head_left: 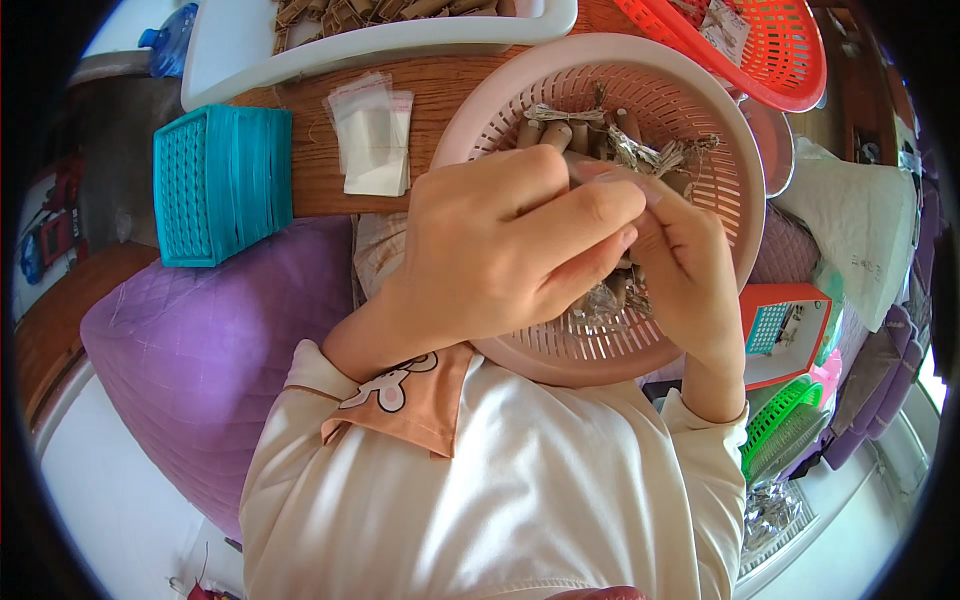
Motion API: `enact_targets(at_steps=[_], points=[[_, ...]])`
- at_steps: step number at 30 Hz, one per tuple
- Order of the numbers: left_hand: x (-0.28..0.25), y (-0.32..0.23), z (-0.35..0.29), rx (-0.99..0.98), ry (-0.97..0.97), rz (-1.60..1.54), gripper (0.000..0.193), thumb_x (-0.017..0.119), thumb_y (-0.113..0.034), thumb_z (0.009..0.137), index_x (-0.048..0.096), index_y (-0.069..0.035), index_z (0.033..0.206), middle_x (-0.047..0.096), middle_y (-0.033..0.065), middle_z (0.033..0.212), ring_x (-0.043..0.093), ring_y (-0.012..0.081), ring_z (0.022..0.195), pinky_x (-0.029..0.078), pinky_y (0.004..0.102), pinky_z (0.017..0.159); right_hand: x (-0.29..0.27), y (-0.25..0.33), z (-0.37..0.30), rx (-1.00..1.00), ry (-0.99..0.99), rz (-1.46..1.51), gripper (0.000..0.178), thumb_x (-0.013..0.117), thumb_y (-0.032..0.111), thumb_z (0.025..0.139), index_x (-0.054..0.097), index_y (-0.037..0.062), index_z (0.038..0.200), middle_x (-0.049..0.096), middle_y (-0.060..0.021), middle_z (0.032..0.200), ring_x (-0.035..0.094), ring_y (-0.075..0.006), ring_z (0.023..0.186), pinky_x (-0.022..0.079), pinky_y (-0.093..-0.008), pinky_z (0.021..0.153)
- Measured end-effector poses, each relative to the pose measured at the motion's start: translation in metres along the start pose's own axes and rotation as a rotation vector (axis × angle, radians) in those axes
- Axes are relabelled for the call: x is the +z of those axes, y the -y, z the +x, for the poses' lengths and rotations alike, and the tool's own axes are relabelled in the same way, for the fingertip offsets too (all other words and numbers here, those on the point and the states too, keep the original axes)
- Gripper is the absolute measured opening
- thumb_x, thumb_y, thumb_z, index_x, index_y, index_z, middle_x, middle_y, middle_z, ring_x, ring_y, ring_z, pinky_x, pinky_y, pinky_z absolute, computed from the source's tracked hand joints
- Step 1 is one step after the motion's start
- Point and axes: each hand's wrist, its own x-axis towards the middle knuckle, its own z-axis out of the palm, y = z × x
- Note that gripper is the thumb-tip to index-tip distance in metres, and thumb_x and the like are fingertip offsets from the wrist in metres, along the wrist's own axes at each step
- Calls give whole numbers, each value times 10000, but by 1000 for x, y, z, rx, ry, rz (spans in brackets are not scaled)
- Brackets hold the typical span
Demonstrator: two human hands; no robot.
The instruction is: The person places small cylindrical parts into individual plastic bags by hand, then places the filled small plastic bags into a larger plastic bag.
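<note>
Both my hands meet over a pink slotted basket (590, 370), fingertips pressed together near its middle. My left hand (500, 235) is closed, with the thumb and bent fingers pinching toward the right. Close against it, my right hand (690, 255) is closed too, its thumb and fingertips at the same spot. What they pinch is mostly covered by the fingers, and I cannot make it out. Inside the basket lie several short brown rolls (556, 135). Thin, crinkled pale strips (650, 155) lie among them, some bundled. Part of the basket's contents is hidden beneath my hands.
Clear plastic bags (378, 140) lie on the wooden table, beside stacked teal trays (220, 190). A white tub (400, 42) of brown pieces stands behind. An orange-red basket (785, 60) is at the far right. Nearer are a red box (825, 335) and a green basket (775, 420).
</note>
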Motion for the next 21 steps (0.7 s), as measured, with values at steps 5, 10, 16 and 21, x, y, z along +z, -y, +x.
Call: enact_targets(at_steps=[5,10,16,21], points=[[0,1,-3,72,47,164,220,662,-110,569,593,-145,775,392,-30,571,448,121,457,376,243,404,5,6,-4,-136,32,-301,221,500,11,748,535,-6,966,554,-149,699,548,-296,626,440,-342,541],[-2,9,0,-130,95,-29,122,630,-24,619,625,-92,720,488,16,553,463,142,453,385,233,426,14,7,-3,-247,12,-470,217,519,-77,647,537,-23,857,518,-152,651,517,-299,592,418,-353,543],[-35,53,12,-537,-447,-201,92,483,-24,805,564,-41,846,533,-5,627,354,11,457,274,158,407,7,17,-10,-217,-2,-242,262,492,-13,770,546,-25,1026,556,-108,667,550,-198,596,431,-314,568],[-33,46,0,-463,-267,-806,126,430,-82,820,502,-27,908,463,-21,609,278,5,476,240,160,426,-1,8,-7,-206,-136,-53,221,467,57,827,560,-23,1010,550,-85,698,519,-139,610,405,-258,547]])
